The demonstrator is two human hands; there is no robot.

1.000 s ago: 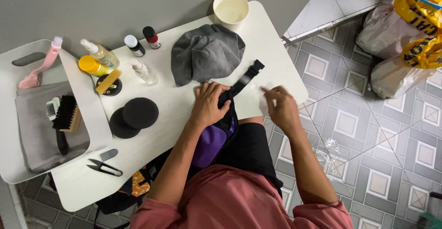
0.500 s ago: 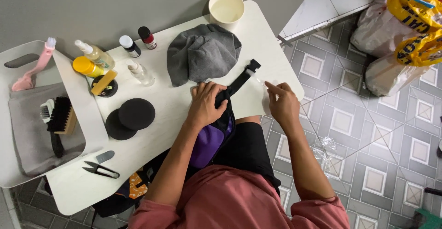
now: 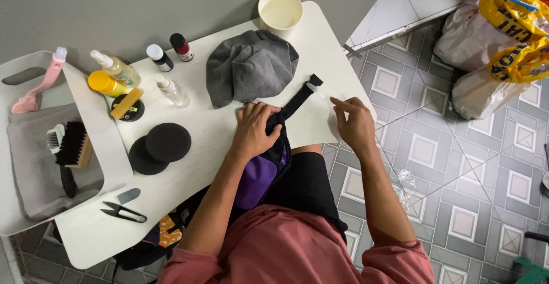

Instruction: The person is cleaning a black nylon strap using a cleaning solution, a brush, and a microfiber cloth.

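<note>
Now the right hand (image 3: 355,125) has neared the strap (image 3: 297,102).

The left hand (image 3: 255,128) is pressing a black strap (image 3: 297,102) onto the white table (image 3: 217,130); the right hand (image 3: 354,125) is pinching a small white swab (image 3: 316,90) at the strap's end; a grey cloth (image 3: 249,67) is lying just behind.

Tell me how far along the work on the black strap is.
Laid out: grey cloth, small bottles and black sponge pads on the white table. In hand: the left hand pins the black strap while the right hand holds a small white thing at its tip. Brush and snips lie untouched.
</note>
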